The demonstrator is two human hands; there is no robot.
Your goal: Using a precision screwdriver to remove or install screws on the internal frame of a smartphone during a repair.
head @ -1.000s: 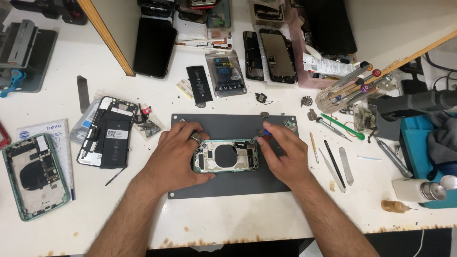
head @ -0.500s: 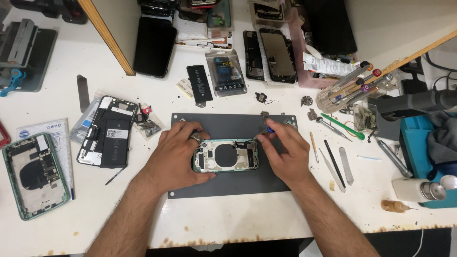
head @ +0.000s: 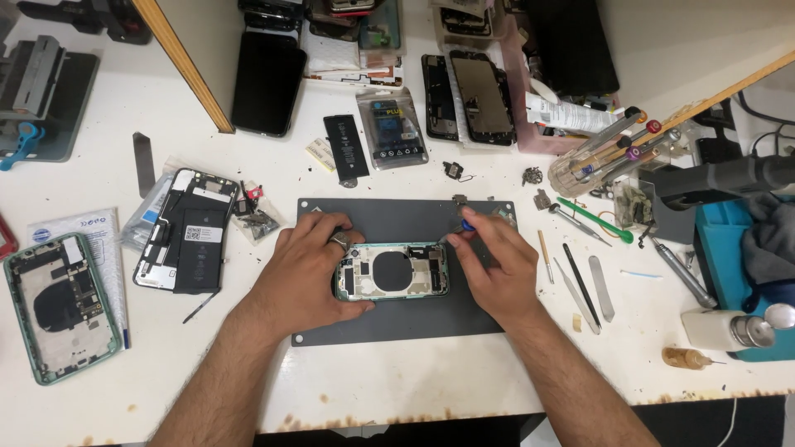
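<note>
A green phone housing [head: 391,271], opened with its insides showing, lies on a dark grey work mat [head: 397,327] in the middle of the white bench. My left hand [head: 308,273] grips the housing's left end, a ring on one finger. My right hand [head: 490,265] rests against the housing's right end and pinches a small blue-tipped tool [head: 465,223] just above that end's top corner.
A second green housing [head: 58,306] and an opened phone with a black battery [head: 186,232] lie at the left. Loose batteries [head: 346,149], screens [head: 267,83] and boards sit at the back. Screwdrivers and spudgers [head: 580,277] lie right of the mat, beside a small bottle [head: 729,329].
My right hand has lifted its fingertips off the mat's upper edge and drawn them toward the housing's top right corner. The left hand and housing have stayed in place.
</note>
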